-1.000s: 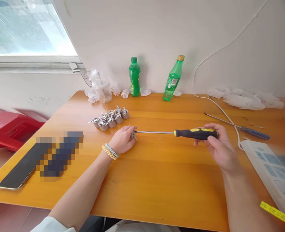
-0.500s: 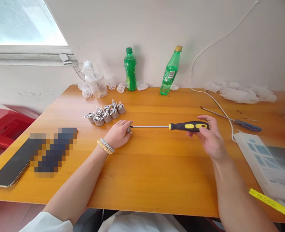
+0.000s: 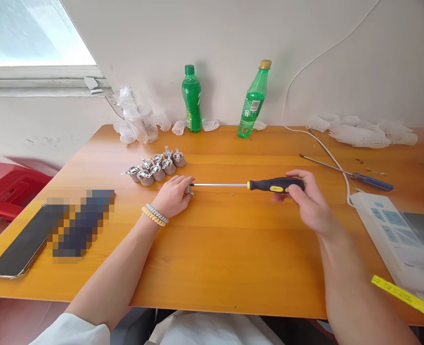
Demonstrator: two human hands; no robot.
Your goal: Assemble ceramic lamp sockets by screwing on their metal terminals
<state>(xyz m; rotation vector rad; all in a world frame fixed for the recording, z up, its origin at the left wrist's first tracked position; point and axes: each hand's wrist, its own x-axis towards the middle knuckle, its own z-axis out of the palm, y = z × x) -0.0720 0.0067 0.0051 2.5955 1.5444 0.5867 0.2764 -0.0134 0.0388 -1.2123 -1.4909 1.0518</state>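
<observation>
My right hand (image 3: 307,199) is closed round the black and yellow handle of a long screwdriver (image 3: 276,185), held level and pointing left. Its tip meets a small metal part (image 3: 189,188) gripped in my left hand (image 3: 173,195), which rests on the table. Fingers cover most of that part, so its full shape is hidden. Just beyond my left hand stands a cluster of several grey round parts (image 3: 146,178) with perforated metal strips on top. A tiny nut-like piece (image 3: 232,194) lies on the wood below the screwdriver's shaft.
Two green bottles (image 3: 192,103) stand by the wall, near white foam nets (image 3: 362,132) and a plastic bag (image 3: 138,117). A blue-handled screwdriver (image 3: 372,182), a white cable and a power strip (image 3: 384,225) lie right. A phone (image 3: 19,244) and a blurred-out object lie left.
The screwdriver's handle has turned, so its yellow patches show differently. Both hands appear slightly further left, and the whole view has shifted a little. Both grips are kept.
</observation>
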